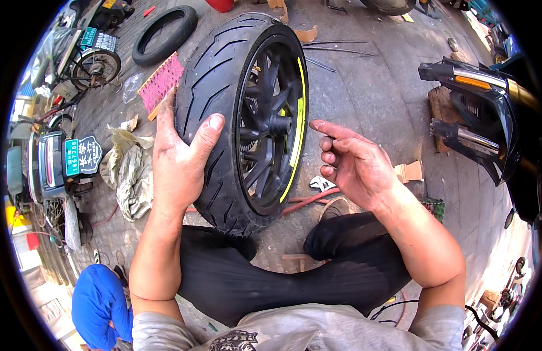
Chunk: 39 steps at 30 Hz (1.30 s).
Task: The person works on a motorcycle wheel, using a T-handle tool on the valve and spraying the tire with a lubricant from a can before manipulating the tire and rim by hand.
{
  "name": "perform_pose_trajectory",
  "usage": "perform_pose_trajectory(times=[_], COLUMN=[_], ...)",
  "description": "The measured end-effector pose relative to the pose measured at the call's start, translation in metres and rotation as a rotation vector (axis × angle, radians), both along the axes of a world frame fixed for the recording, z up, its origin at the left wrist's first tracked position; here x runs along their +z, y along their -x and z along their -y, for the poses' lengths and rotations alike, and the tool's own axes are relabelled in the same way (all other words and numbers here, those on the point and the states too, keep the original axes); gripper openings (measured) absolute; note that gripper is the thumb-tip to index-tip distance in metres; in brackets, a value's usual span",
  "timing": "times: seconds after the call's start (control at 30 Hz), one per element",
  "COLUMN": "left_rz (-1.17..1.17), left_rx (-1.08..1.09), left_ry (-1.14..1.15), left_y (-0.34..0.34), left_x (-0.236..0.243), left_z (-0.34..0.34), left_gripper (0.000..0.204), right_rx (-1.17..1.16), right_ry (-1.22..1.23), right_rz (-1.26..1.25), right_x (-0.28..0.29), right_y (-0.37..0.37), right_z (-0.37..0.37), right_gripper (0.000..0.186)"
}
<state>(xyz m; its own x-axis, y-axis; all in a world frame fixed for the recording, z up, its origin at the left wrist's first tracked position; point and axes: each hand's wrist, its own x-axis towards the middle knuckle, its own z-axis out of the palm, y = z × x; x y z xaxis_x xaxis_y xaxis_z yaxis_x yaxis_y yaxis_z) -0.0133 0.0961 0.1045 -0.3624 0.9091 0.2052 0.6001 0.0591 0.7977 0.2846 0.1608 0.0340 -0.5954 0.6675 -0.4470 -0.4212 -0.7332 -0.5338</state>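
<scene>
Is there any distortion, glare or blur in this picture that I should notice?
In the head view, the fisheye lens bends the outer scene, with black corners; in the head view, bright light washes out parts of the far left edge and the ground at lower right; in the head view, the tire, left hand and right hand look fairly sharp.
</scene>
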Motion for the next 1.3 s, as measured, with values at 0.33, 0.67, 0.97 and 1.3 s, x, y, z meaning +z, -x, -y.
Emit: perform_pose_trajectory(times=[0.33,0.67,0.97,1.3], left_rz=[-0.116,-0.115,-0.136,-0.131], left_rx=[0.022,0.005,-0.009,-0.029], left_ry=[0.018,0.009,0.004,-0.014], left_y=[0.007,0.003,0.01,0.005], left_x=[0.001,-0.001,-0.007,-0.004], left_z=[0.003,0.003,0.002,0.002], left_gripper=[0.097,0.095,0.092,0.092], right_rx=[-0.303,-0.555,-0.527,-0.427], right_ry=[-0.37,-0.976,-1.065,-0.975], right_rz=[0.193,0.619,0.715,0.854], right_x=[-0.021,-0.083,-0.088,-0.095], right_y=[0.152,0.204,0.213,0.197], right_z=[-0.041,-0.037,-0.035,-0.057], right_gripper=[0.055,0.057,0.069,0.068])
